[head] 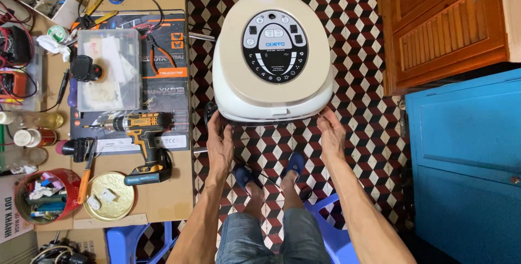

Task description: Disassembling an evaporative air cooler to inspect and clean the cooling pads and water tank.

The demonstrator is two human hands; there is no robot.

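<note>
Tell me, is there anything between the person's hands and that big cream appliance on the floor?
Nothing visible. The left hand and the right hand already touch the lower edge of the cream appliance, one at each side, over the patterned floor tiles.

Upright cream cooker (271, 52), seemingly on floor
</note>
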